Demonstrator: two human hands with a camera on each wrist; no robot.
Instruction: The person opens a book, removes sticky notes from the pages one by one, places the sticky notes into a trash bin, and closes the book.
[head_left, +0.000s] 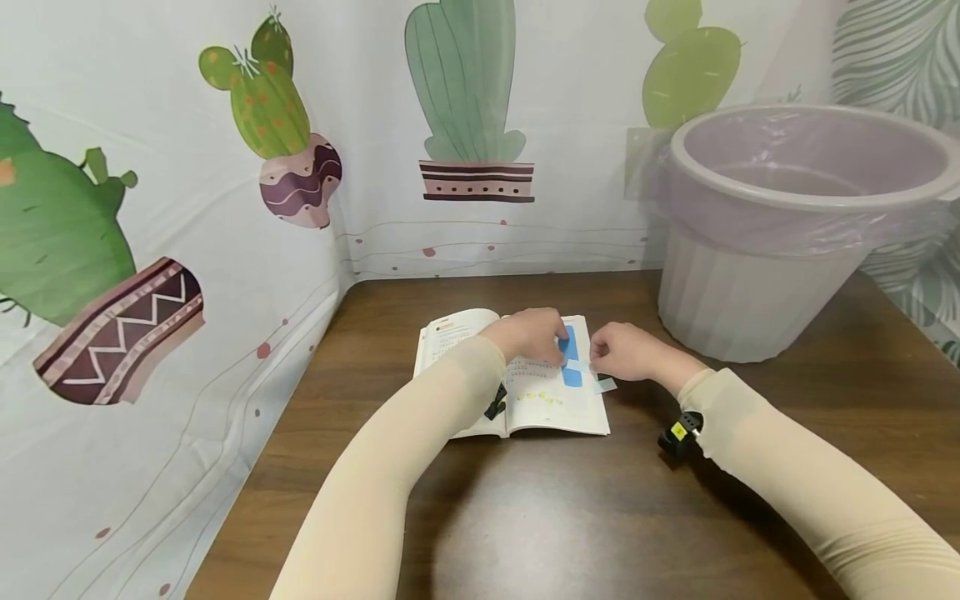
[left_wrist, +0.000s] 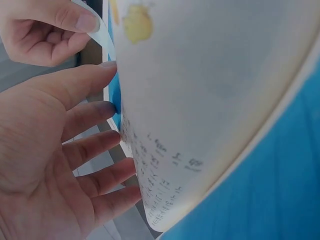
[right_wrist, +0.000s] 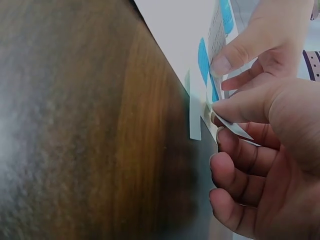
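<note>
An open book (head_left: 540,415) lies on the table, with blue patches (head_left: 572,377) along the outer part of its right page. My left hand (head_left: 534,335) rests on that page, fingertips touching the blue area; in the left wrist view its fingers are extended along the page. Just right of the book's edge, my right hand (head_left: 624,350) pinches a thin whitish strip (right_wrist: 237,131) between thumb and forefinger. The far end of that strip reaches the page edge. Another pale strip (right_wrist: 195,120) sticks out past the edge below the right hand.
A large pale bin (head_left: 750,292) with a clear plastic liner stands at the back right of the brown wooden table (head_left: 525,517). Behind the table hangs a cactus-patterned cloth (head_left: 375,100). A small black camera (head_left: 678,435) is worn at the right wrist.
</note>
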